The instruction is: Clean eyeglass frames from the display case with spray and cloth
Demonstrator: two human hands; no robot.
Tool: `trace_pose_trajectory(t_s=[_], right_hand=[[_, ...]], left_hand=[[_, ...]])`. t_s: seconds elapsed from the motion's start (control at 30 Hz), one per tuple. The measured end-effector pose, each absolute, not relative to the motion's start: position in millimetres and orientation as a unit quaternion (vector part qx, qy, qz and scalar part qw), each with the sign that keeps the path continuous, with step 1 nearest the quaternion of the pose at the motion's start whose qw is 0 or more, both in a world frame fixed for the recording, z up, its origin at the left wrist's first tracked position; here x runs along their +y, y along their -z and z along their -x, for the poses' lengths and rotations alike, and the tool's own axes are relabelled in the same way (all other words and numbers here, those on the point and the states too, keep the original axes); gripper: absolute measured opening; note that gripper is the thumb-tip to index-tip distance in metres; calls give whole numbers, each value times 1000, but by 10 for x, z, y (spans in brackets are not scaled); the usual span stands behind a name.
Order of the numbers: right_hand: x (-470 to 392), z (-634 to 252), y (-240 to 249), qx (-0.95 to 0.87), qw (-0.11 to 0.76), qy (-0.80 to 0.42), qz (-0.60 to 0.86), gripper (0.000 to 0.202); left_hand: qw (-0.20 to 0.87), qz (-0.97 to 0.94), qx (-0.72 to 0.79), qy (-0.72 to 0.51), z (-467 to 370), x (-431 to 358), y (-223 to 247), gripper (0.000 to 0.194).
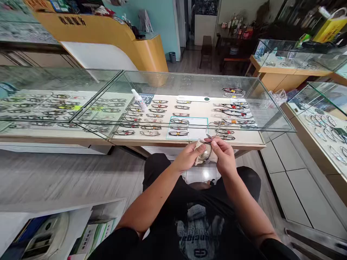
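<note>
1. Left hand (187, 157) pinches soft cloth (213, 157) against eyeglasses (207, 151), at the counter's (162, 144) near edge, toward its right corner.
2. Right hand (225, 156) pinches their frame: probably light, springy, fragile; best held by the rim.

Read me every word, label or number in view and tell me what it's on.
"behind": blue card, its other words unclear.
Desk: Chinese characters, too blurred to quote surely.
Shirt, books, bottle, sheet: print too small or blurred to read.
</note>
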State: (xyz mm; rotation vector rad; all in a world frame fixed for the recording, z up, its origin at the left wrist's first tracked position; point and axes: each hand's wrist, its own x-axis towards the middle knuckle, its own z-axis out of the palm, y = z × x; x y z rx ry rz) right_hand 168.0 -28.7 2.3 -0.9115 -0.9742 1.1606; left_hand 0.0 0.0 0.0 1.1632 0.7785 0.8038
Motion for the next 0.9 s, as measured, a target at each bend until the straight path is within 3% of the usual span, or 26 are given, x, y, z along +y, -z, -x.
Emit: trace_pose_trajectory(t_s=[0.13, 0.33, 0.6, 0.9], right_hand=[[-258, -1699, -13, -407, 621, -536, 402, 25], [-275, -1661, -11, -406, 642, -532, 374, 19], [-329, -1643, -57, -375, 651, -554, 357, 15], [-377, -1611, -112, -339, 651, -570, 369, 17]], left_hand=[[700, -537, 312, -353, 60, 7, -73, 57], [698, -514, 323, -380, -103, -20, -45, 59], [619, -542, 351, -447, -151, -72, -84, 59], [715, -496, 285, -401, -95, -145, -85, 56]])
